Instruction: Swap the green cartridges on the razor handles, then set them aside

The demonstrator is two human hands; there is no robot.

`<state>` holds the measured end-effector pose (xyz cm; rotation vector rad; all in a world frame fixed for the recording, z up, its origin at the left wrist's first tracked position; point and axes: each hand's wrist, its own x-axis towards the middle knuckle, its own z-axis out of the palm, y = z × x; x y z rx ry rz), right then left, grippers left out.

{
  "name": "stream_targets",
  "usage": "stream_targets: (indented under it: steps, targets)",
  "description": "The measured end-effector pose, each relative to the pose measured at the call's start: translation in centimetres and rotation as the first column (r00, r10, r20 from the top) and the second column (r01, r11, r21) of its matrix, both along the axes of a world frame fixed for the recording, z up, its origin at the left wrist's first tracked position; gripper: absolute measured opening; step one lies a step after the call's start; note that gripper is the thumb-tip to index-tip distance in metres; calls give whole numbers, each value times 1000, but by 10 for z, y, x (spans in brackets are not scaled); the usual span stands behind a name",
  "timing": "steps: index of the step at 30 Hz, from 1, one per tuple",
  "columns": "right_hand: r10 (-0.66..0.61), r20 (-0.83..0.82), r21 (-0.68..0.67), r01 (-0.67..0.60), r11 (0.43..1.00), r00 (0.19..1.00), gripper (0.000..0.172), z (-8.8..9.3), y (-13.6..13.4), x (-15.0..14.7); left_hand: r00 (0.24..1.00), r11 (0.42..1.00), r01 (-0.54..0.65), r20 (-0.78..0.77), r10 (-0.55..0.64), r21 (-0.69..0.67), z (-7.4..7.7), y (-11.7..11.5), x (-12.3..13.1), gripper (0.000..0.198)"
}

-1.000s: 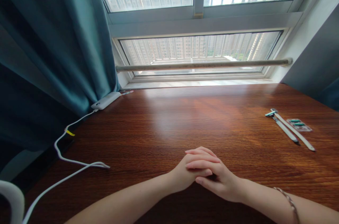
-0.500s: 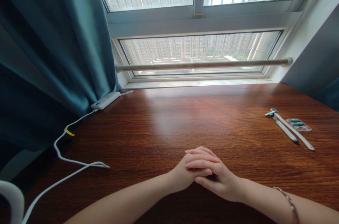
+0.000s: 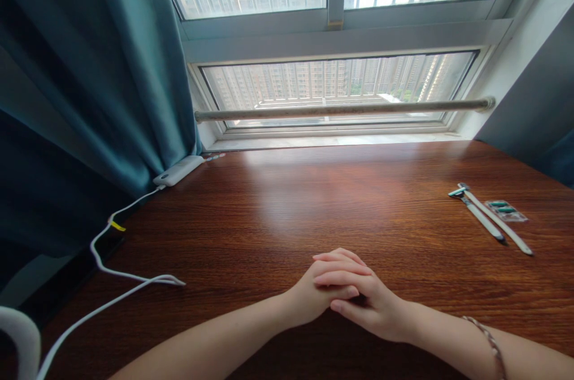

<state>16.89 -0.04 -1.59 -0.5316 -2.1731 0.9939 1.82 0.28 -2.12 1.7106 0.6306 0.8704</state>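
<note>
My left hand (image 3: 314,296) and my right hand (image 3: 376,311) rest clasped together on the wooden desk (image 3: 278,212), near its front edge. Their fingers are folded over one another, and no object shows between them. A thin bracelet (image 3: 491,344) circles my right wrist. Two razors (image 3: 487,218) lie side by side at the desk's right, well beyond my right hand. A small clear pack of blade cartridges (image 3: 506,210) sits just right of them.
A white power bank (image 3: 178,170) lies at the desk's back left under the teal curtain (image 3: 85,81), and its white cable (image 3: 121,275) trails toward the front left. Behind the desk is a window with a rail (image 3: 345,109).
</note>
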Motion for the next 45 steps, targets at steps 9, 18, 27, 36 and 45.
stream_targets:
  steps: [9, 18, 27, 36, 45]
  targets:
    - [-5, 2, 8, 5, 1000, 1000, 36, -1, 0, 0, 1000, 1000, 9, 24, -9, 4, 0, 0, -1, 31]
    - [-3, -3, 1, 3, 1000, 1000, 37, 0, -1, 0, 1000, 1000, 12, 29, -11, -3, 2, -1, -1, 30]
    - [1, -6, 5, -1, 1000, 1000, 37, 0, 0, 0, 999, 1000, 11, 45, -12, 8, -3, 0, 0, 29]
    - [-8, 10, 10, 8, 1000, 1000, 36, 0, 0, 0, 999, 1000, 11, 34, -12, 10, -3, 0, -1, 30]
    - [-6, 8, 16, 6, 1000, 1000, 36, -1, 0, 0, 999, 1000, 18, 51, -18, 9, -3, 0, 0, 31]
